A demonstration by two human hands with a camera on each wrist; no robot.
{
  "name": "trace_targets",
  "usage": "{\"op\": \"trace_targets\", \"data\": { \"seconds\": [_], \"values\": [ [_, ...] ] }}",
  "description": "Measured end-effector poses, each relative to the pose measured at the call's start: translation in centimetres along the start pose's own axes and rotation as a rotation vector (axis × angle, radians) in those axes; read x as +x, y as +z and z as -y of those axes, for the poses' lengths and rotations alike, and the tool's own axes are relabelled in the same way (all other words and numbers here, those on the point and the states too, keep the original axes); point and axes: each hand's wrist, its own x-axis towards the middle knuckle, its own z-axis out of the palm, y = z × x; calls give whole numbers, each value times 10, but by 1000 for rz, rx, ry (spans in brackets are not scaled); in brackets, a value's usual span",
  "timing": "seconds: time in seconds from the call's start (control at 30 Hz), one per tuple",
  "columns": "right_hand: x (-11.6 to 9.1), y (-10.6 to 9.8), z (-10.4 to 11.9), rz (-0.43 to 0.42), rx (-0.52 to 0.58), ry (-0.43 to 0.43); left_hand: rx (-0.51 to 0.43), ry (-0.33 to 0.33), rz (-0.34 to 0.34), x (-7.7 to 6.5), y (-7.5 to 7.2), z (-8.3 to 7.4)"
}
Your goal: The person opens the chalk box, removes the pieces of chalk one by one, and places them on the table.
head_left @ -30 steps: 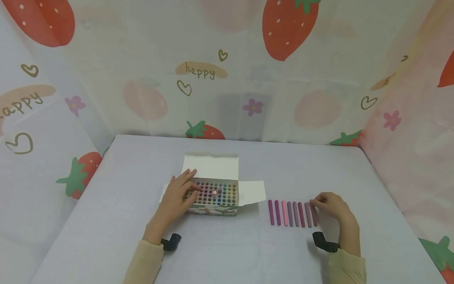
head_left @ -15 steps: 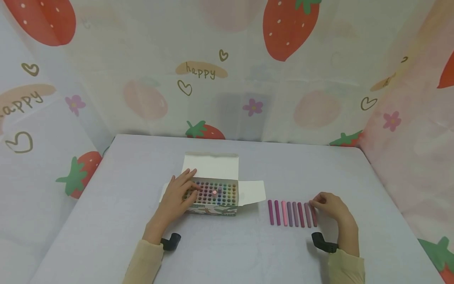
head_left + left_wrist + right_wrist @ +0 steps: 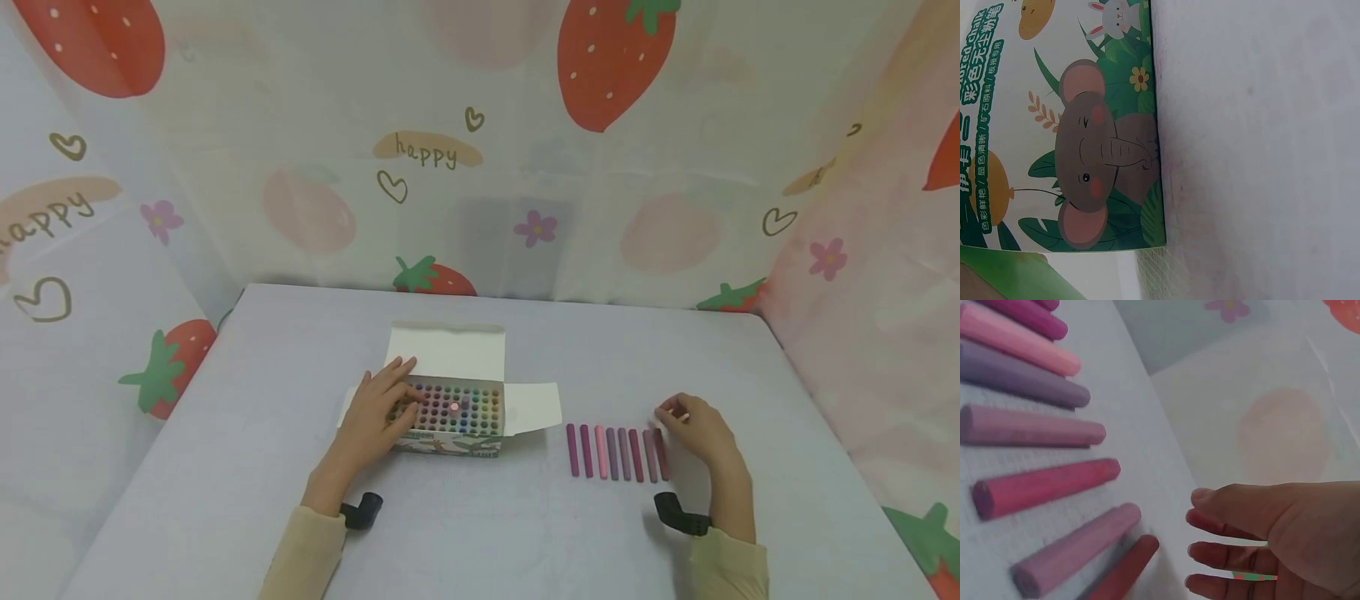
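A white box of colored chalk (image 3: 447, 444) stands with its lid and side flaps spread, and an elephant print (image 3: 1088, 144) fills part of its wall in the left wrist view. My left hand (image 3: 377, 410) rests over its left end, fingers spread across the top. Inside are many colored chalk ends; a pink stick (image 3: 453, 408) stands higher than most. To the right, several pink, purple and red chalk sticks (image 3: 612, 454) lie in a row. My right hand (image 3: 697, 427) hovers just beyond the row's last, brownish-red stick (image 3: 1125, 569), fingers loosely bent and holding nothing.
A white cloth covers the table (image 3: 525, 533). The box's right flap (image 3: 532, 408) sticks out toward the chalk row. Behind the table hangs a strawberry-patterned curtain (image 3: 510, 175), with similar fabric at both sides.
My right hand has let go of the brownish-red chalk stick and lifted slightly away from its far end. The left hand and the box stay where they were.
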Motion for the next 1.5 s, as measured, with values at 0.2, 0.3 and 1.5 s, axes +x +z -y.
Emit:
{"op": "trace_targets", "data": {
  "seconds": [0.2,0.3,1.5],
  "values": [
    [0,1,18,-77,40,-29,0,9,-6,0,0,1],
    [0,3,27,-118,53,-54,-4,9,-6,0,0,1],
    [9,50,158,-324,76,-502,1,14,-5,0,-1,0]
  ]
}}
